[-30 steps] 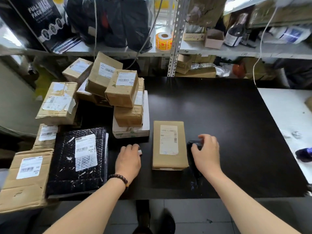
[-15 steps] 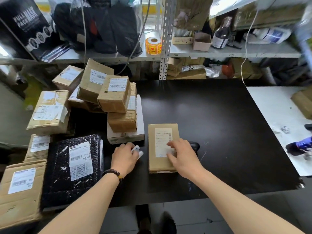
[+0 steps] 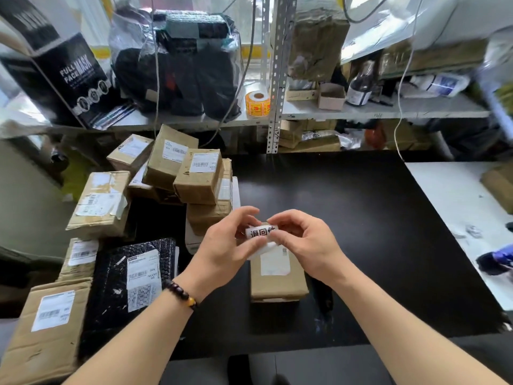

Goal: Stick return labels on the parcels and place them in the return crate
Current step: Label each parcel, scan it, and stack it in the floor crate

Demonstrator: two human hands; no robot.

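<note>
Both hands are up over the bench [image 3: 374, 232], meeting in the middle. The left hand [image 3: 222, 245] and right hand [image 3: 308, 243] each pinch one end of a small white label [image 3: 261, 233]. The fingers [image 3: 244, 213] are curled, thumb against fingertips, holding nothing else. The label bows toward the camera and looks like thin, slightly glossy paper with bold black characters. A white flap hangs below it, likely the backing, so my read is the peeling step: a two-hand pinch to split sticker from liner. It is probably held high and close for fine work.

The parcel [image 3: 277, 282] lies flat on the bench right under the hands, shipping slip face up, ready for the label to go straight down on it. It is plain brown cardboard, boxy, with slightly creased edges. The label is not on it yet.

To the left, brown boxes [image 3: 198, 176] sit stacked, jumbled and tilted, each with a white barcode slip; probably the waiting lot. A black mailer [image 3: 125, 273], shiny and crinkled, lies flat near the left forearm. There is a bead bracelet [image 3: 180, 294] on the left wrist. An orange sticker roll [image 3: 257, 102] stands on the shelf [image 3: 361, 113] behind. The bench top is smooth matte black. A dark object sits just right of the parcel; I can't tell what it is.

The crate is not in view.
</note>
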